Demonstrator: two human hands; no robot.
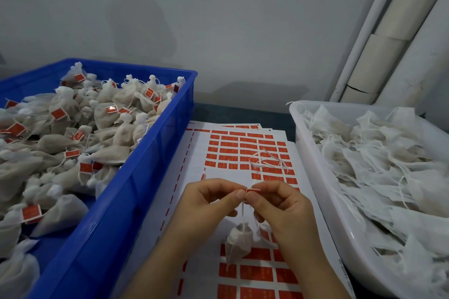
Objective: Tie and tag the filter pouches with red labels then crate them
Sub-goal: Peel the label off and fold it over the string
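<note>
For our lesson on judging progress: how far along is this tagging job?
Done: the blue crate holds many tied, tagged pouches. In hand: the left hand and right hand pinch a red label onto the string of one tied pouch hanging below. Left: that pouch is not yet crated, and the white tub is full of untagged pouches.

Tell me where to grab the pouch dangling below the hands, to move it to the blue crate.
Pinch the pouch at its bunched, tied neck, coming from the left; fingers of the right hand crowd the other side. The neck looks narrowest and firmest; the body hangs slack below.
</note>
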